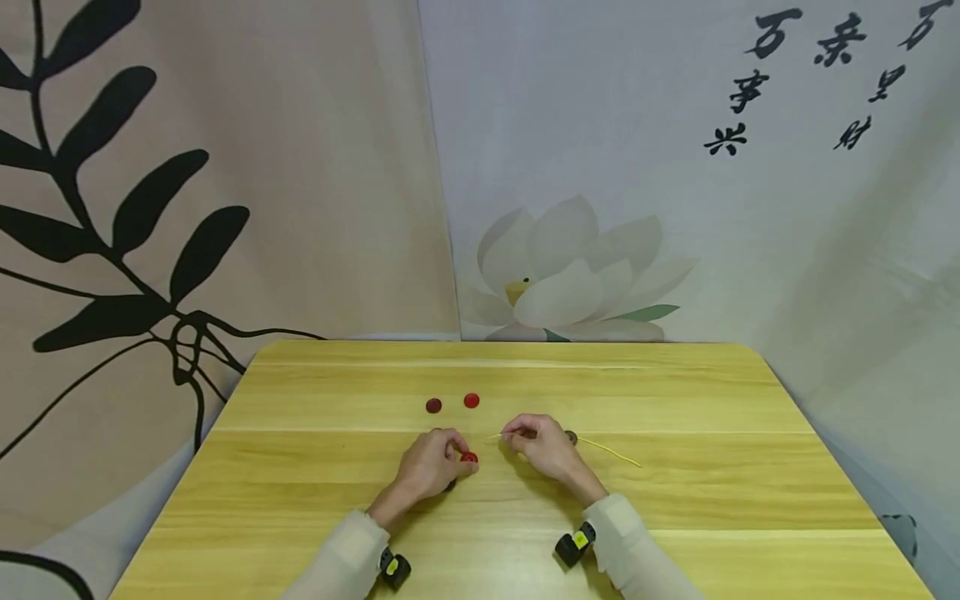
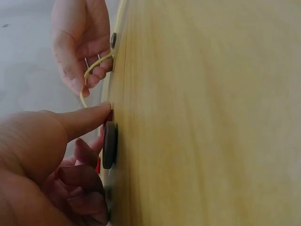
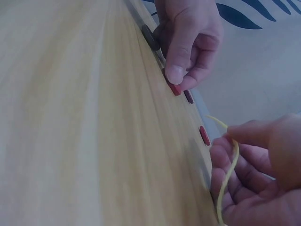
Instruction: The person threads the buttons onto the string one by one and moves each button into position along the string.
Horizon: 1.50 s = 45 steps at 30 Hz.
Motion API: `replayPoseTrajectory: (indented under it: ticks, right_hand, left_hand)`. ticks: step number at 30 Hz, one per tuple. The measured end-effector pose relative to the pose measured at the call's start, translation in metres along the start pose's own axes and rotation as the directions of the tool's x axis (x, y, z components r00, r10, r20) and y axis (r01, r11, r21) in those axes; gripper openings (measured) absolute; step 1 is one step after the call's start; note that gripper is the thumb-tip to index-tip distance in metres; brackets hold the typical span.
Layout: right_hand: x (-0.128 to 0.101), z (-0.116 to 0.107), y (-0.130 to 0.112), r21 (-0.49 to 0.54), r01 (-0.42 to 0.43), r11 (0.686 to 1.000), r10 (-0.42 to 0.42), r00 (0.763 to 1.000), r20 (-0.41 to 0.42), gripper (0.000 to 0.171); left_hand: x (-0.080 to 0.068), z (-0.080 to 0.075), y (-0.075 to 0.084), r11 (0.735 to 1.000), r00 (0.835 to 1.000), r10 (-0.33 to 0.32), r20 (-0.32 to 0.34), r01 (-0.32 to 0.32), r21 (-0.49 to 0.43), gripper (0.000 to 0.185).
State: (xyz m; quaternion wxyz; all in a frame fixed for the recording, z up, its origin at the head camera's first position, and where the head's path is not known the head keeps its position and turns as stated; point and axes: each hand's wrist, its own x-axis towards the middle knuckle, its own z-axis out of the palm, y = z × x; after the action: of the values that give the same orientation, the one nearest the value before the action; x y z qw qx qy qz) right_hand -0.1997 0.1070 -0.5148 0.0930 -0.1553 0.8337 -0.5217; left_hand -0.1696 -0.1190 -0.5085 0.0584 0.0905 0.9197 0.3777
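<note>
My left hand [image 1: 433,463] pinches a red button-like disc [image 1: 468,457] between thumb and fingers, low over the table. A dark disc [image 1: 450,485] lies beside that hand, partly hidden in the head view; it shows edge-on in the left wrist view [image 2: 110,145]. My right hand [image 1: 549,450] pinches a yellow cord [image 1: 611,452] near one end, and a short tip sticks out toward the left hand. A brownish disc [image 1: 572,437] sits at the cord behind the right hand; whether it is threaded on is too small to tell. The two hands are apart.
Beyond the hands, a dark red disc [image 1: 433,406] and a bright red disc [image 1: 471,401] lie flat on the wooden table [image 1: 337,392]. The cord's long end trails right across the tabletop. Printed curtains [image 1: 337,167] hang behind the table's far edge.
</note>
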Motion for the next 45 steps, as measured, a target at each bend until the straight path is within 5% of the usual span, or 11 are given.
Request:
replayPoseTrajectory:
  ticks: [11,33,45]
  right_hand:
    - [-0.0005,0.0005,0.0002,-0.001,-0.017,1.000,0.017,1.000,-0.005,0.011]
    - [-0.0002,0.0013,0.0025,-0.011,-0.002,1.000,0.002,1.000,-0.014,0.010]
    - [0.0000,0.0013,0.0036,-0.015,0.010,1.000,-0.010,1.000,-0.015,0.010]
  left_hand:
    - [0.0020,-0.0018,-0.0010,0.996,0.995,-0.091,0.049,0.091,-0.007,0.027]
    - [0.0004,-0.0012,-0.0004,0.999,0.999,-0.040,-0.004,0.040,-0.005,0.024]
    - [0.0020,-0.0049,-0.0026,0.985,0.994,-0.091,0.055,0.098,-0.142,0.024]
